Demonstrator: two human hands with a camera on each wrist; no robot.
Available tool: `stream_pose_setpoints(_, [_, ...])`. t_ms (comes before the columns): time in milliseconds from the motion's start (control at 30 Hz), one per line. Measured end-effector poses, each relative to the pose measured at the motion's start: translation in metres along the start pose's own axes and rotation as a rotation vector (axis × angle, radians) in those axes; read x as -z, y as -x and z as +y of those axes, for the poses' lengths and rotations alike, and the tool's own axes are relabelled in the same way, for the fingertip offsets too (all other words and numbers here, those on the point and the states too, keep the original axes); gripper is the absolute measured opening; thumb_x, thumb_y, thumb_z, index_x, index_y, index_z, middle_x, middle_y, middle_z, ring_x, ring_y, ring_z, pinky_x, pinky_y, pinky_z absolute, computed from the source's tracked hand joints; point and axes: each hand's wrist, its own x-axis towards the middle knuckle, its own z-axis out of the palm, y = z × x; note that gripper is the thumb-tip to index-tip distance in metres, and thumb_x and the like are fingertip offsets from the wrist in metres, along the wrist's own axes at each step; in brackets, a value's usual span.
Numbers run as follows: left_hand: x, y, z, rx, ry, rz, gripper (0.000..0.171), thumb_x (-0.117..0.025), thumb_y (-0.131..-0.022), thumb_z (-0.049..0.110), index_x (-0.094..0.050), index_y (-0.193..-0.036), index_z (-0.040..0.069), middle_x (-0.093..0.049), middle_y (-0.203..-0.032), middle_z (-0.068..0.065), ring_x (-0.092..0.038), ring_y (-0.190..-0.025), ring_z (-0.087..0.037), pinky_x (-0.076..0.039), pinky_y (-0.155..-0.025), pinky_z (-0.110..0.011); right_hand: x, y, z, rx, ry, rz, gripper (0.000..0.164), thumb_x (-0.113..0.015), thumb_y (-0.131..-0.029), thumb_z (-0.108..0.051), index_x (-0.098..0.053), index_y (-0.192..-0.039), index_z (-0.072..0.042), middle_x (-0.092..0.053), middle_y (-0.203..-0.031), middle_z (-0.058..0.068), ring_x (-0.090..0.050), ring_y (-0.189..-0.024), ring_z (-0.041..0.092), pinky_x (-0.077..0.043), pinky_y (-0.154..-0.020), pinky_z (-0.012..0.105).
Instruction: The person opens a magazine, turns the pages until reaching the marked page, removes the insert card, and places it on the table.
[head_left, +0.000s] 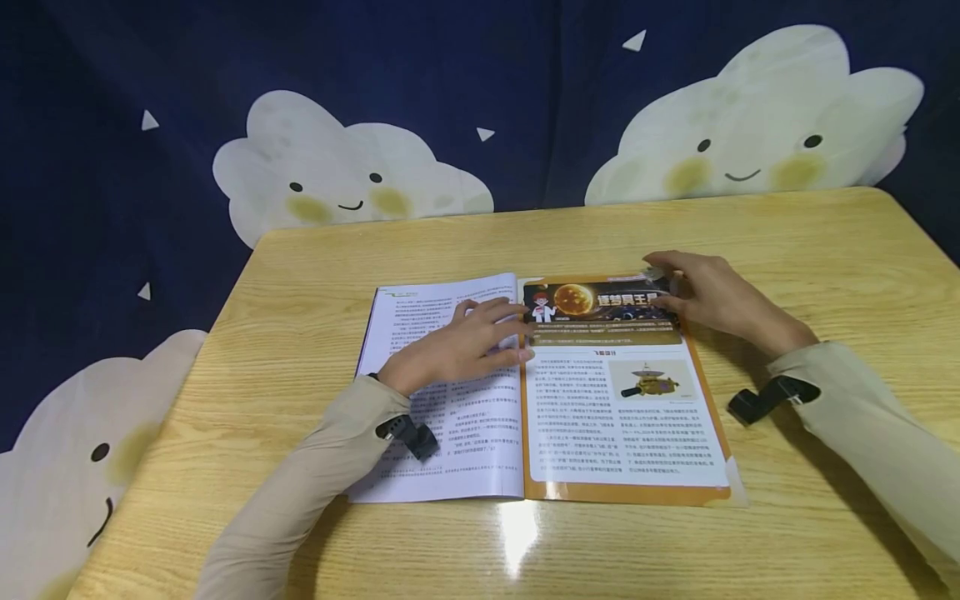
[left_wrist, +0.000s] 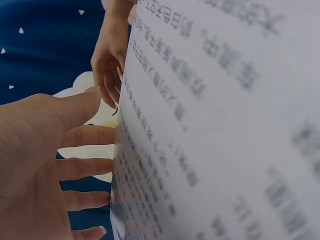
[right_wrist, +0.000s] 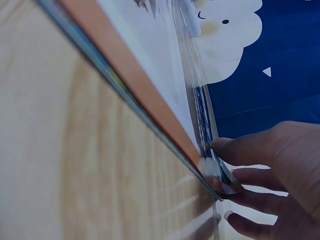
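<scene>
An open magazine (head_left: 480, 467) lies on the wooden table, with a page of plain text on the left and an orange-bordered page (head_left: 577, 417) on the right. My left hand (head_left: 472, 340) rests over the left page, its fingertips reaching the center fold. In the left wrist view those fingers (left_wrist: 85, 167) are spread and nearly straight against the paper. At the top right corner of the magazine, my right hand (head_left: 701, 292) holds the page corner (right_wrist: 229, 182) between thumb and fingers. That corner bends up a little. How many sheets it holds, I cannot tell.
Bare wood of the table (head_left: 300, 275) surrounds the magazine. Behind it hangs a dark blue curtain (head_left: 540, 83) with smiling clouds. A black strap with a small device sits on each wrist, over beige sleeves (head_left: 300, 483).
</scene>
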Motion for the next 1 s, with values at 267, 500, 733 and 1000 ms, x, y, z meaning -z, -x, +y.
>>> stream_pose_setpoints(267, [-0.0012,-0.0010,-0.0005,0.002,0.004,-0.007,0.041,-0.045,-0.102,0.041,-0.057,-0.134,0.019,-0.033,-0.154,-0.010,-0.018,-0.145,-0.030,-0.014,-0.111,-0.059,0.0013,-0.0011,-0.0014,0.040,0.021,0.041,0.060,-0.076,-0.081,-0.002,-0.051,-0.134,0.002,-0.061,-0.111,0.023,-0.057,-0.098,0.036,-0.047,-0.082,0.053])
stream_pose_setpoints(500, [-0.0038,-0.0006,-0.0011,0.007,0.007,-0.002,0.042,-0.046,-0.101,0.043,-0.057,-0.134,0.019,-0.033,-0.154,-0.009,-0.018,-0.145,-0.030,-0.014,-0.111,-0.060,-0.0002,-0.0010,0.0002,0.026,0.010,0.024,0.060,-0.075,-0.081,-0.001,-0.050,-0.135,0.002,-0.059,-0.119,0.024,-0.056,-0.107,0.038,-0.046,-0.087,0.056])
stream_pose_setpoints(733, [-0.0067,0.0004,-0.0017,0.015,0.006,-0.010,0.043,-0.046,-0.101,0.043,-0.056,-0.136,0.019,-0.033,-0.154,-0.009,-0.016,-0.146,-0.031,-0.014,-0.111,-0.060,-0.0019,-0.0001,0.0006,-0.003,0.002,-0.013,0.059,-0.074,-0.083,-0.004,-0.048,-0.136,0.002,-0.058,-0.121,0.024,-0.055,-0.107,0.037,-0.045,-0.088,0.055])
stream_pose_setpoints(1000, [-0.0077,0.0017,-0.0025,-0.006,0.011,-0.001,0.043,-0.047,-0.101,0.041,-0.055,-0.137,0.017,-0.035,-0.153,-0.009,-0.016,-0.146,-0.032,-0.016,-0.110,-0.060,-0.0016,0.0000,-0.0003,0.023,0.027,0.010,0.059,-0.075,-0.082,-0.003,-0.050,-0.135,0.002,-0.060,-0.115,0.020,-0.056,-0.095,0.031,-0.046,-0.078,0.047])
